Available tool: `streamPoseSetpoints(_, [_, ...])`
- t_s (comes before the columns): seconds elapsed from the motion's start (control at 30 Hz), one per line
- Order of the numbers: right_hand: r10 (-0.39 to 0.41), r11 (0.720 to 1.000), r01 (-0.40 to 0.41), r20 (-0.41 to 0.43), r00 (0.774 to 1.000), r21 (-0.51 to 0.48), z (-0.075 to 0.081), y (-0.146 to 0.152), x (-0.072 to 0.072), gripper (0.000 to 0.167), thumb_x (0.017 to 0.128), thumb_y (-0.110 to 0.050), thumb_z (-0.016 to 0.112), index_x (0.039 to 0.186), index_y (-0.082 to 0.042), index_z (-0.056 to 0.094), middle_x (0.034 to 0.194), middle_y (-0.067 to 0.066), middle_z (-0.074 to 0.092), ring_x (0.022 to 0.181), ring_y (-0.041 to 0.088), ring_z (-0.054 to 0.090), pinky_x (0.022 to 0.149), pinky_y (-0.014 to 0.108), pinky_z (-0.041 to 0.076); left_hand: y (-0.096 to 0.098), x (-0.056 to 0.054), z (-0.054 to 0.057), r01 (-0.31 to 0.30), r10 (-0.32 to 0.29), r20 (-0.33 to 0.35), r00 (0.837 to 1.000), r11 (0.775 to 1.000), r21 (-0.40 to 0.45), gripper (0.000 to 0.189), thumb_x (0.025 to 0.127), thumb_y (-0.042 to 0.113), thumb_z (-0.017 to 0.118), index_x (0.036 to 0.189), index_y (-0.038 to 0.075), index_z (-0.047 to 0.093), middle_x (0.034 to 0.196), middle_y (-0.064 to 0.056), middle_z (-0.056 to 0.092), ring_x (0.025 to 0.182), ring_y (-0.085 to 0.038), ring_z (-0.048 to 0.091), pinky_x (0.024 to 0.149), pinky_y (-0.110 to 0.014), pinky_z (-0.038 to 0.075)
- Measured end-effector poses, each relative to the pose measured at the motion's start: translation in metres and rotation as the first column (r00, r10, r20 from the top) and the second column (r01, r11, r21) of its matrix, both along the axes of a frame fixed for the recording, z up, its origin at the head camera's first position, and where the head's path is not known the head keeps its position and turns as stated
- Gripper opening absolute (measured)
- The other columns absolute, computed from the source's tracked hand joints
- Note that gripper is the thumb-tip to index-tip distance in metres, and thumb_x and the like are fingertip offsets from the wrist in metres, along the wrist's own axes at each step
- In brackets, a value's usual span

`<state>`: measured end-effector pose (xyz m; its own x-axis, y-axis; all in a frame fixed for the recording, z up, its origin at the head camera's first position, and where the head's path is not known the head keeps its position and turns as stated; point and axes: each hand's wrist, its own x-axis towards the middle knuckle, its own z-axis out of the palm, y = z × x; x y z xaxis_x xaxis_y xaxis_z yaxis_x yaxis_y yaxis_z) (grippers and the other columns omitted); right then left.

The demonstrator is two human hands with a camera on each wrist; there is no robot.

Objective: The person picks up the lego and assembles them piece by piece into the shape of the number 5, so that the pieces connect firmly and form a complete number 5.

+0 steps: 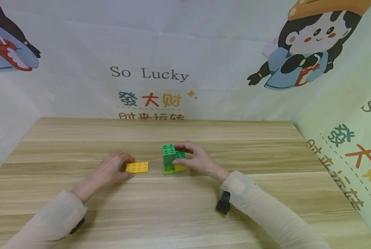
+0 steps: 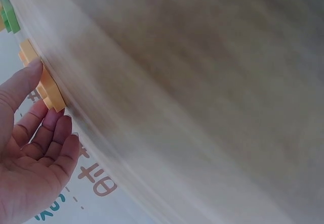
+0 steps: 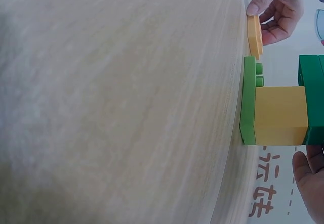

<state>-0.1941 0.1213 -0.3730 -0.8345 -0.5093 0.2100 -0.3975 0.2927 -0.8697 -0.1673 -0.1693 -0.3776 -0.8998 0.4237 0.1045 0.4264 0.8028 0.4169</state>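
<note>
On the tabletop lies a thin yellow building brick [image 1: 137,167] with studs facing up. My left hand [image 1: 112,166] is at its left end. In the left wrist view the thumb [image 2: 33,68] overlaps the yellow brick [image 2: 54,96], fingertips right at its edge. To the right stands a stack: a light green base brick [image 3: 248,102], a yellow block [image 3: 280,116] at its right end, and a dark green brick [image 3: 313,102] overhanging to the left. A green brick [image 1: 168,149] tops the left side. My right hand [image 1: 201,159] holds the stack's upper right, thumb on the near side, fingers partly hidden behind.
The wooden table [image 1: 185,214] reaches back to a printed cloth backdrop [image 1: 160,41], with another printed cloth on the right. A black wrist device [image 1: 224,203] hangs below the right sleeve [image 1: 260,204].
</note>
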Motion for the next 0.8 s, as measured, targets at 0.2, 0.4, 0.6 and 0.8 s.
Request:
streamPoseSetpoints(0.2, [0.001, 1.000, -0.001, 0.006, 1.000, -0.005, -0.0014, -0.0014, -0.0008, 0.044, 0.078, -0.002, 0.074, 0.117, 0.007, 0.058, 0.119, 0.021, 0.059, 0.109, 0.030, 0.056, 0.099, 0.038, 0.046, -0.0005, -0.0006, -0.0026, -0.006, 0.006, -0.002, 1.000, 1.000, 0.003, 0.035, 0.073, 0.012, 0.079, 0.103, 0.001, 0.065, 0.101, -0.013, 0.065, 0.093, -0.029, 0.059, 0.084, -0.049, 0.049])
streamPoseSetpoints(0.4, [0.008, 1.000, -0.008, 0.006, 1.000, -0.001, -0.0012, -0.0021, -0.0002, 0.043, 0.078, -0.003, 0.074, 0.117, 0.007, 0.058, 0.119, 0.020, 0.059, 0.108, 0.028, 0.056, 0.099, 0.037, 0.046, -0.0006, -0.0005, -0.0028, -0.002, 0.002, -0.012, 1.000, 1.000, -0.009, 0.033, 0.074, 0.011, 0.078, 0.102, 0.001, 0.065, 0.100, -0.011, 0.065, 0.092, -0.028, 0.059, 0.084, -0.048, 0.049])
streamPoseSetpoints(0.6, [0.006, 1.000, -0.006, 0.028, 1.000, -0.003, -0.0029, -0.0040, -0.0014, 0.043, 0.078, -0.003, 0.074, 0.117, 0.007, 0.058, 0.119, 0.020, 0.059, 0.105, 0.027, 0.056, 0.097, 0.036, 0.047, -0.0003, -0.0004, -0.0023, -0.004, 0.004, -0.007, 1.000, 1.000, -0.006, 0.032, 0.075, 0.012, 0.078, 0.103, 0.001, 0.065, 0.100, -0.011, 0.065, 0.092, -0.027, 0.059, 0.083, -0.047, 0.050])
streamPoseSetpoints(0.8, [0.000, 1.000, 0.000, 0.021, 1.000, 0.007, -0.0037, -0.0045, -0.0021, 0.040, 0.080, -0.003, 0.072, 0.116, 0.007, 0.058, 0.116, 0.020, 0.060, 0.104, 0.026, 0.057, 0.096, 0.036, 0.048, -0.0008, 0.0003, -0.0020, -0.002, 0.002, -0.024, 1.000, 1.000, -0.006, 0.032, 0.074, 0.013, 0.078, 0.101, 0.001, 0.066, 0.097, -0.010, 0.065, 0.087, -0.023, 0.059, 0.079, -0.045, 0.050])
